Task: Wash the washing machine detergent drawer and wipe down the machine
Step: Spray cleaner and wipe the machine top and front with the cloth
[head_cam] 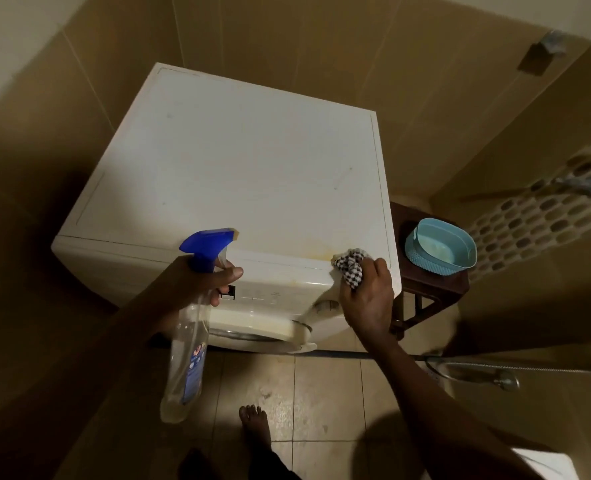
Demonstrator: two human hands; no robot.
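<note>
A white front-loading washing machine (238,168) stands against the tiled wall, its flat top showing faint yellowish stains near the front right. My left hand (204,282) grips a clear spray bottle (186,358) with a blue trigger head, held over the machine's front panel. My right hand (366,299) holds a black-and-white checked cloth (351,268) bunched against the front right corner of the top. The control dial (325,306) shows just left of that hand. No detergent drawer can be made out.
A dark wooden stool (432,282) stands right of the machine with a light blue plastic basket (441,245) on it. A shower hose and fitting (494,374) lie at the lower right. My bare foot (256,424) is on the tiled floor before the machine.
</note>
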